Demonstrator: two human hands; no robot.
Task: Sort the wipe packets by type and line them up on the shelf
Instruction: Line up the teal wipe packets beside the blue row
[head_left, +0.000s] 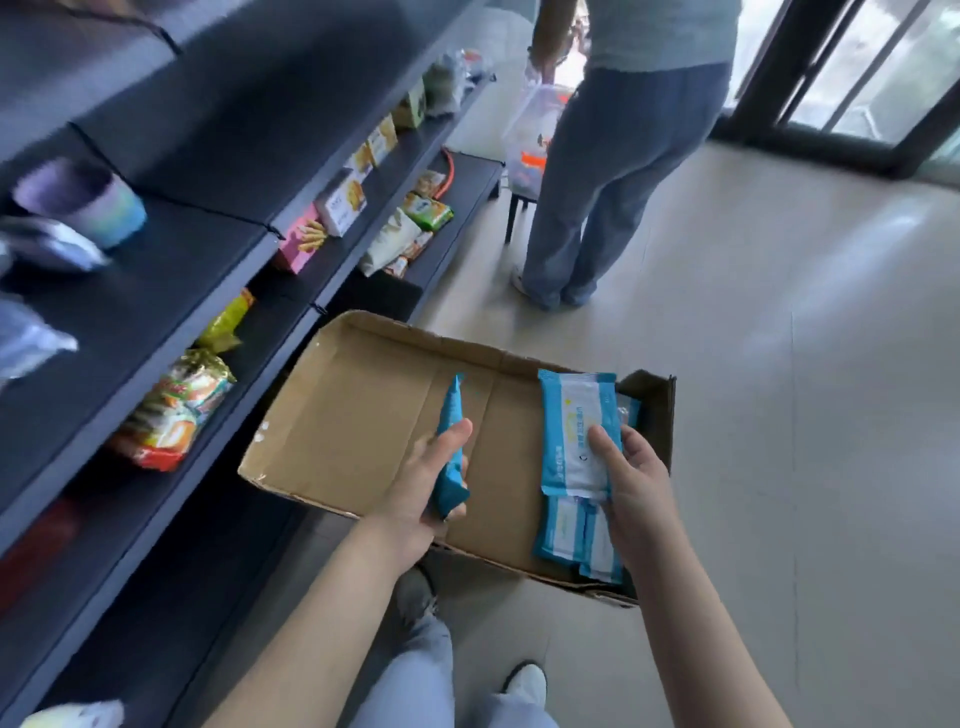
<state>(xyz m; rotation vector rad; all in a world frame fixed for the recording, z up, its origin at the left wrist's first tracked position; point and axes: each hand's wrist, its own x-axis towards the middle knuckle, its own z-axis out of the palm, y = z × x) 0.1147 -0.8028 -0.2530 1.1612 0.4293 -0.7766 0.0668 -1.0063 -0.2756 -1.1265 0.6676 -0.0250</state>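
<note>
1. A dark shelf unit fills the left side of the frame, its boards running from the lower left towards the upper middle. Snack bags and boxes sit on several boards. No wipe packets show on it.
2. A second person stands in the upper right, seen only from shoulders to shoes.
3. An open cardboard box lies on the floor at the centre, just right of the shelf. Most of its bottom is bare.
4. The left hand reaches in from the lower middle. Its fingers and thumb wrap around a blue packet.
5. The right hand is right of centre, thumb pressed on the front of a blue-and-white packet, fingers behind it.
6. More blue-and-white packets lie flat in the box's lower right corner, just below the right hand.
7. The blue packet is seen edge-on, its long axis running almost straight up the frame. The blue-and-white one faces the camera, with its length also running up the frame.
8. The shelf lies to the left of both hands, and the left hand is nearer to it. Its packet would likely travel leftward and upward first, while sorting looks barely begun.
</note>
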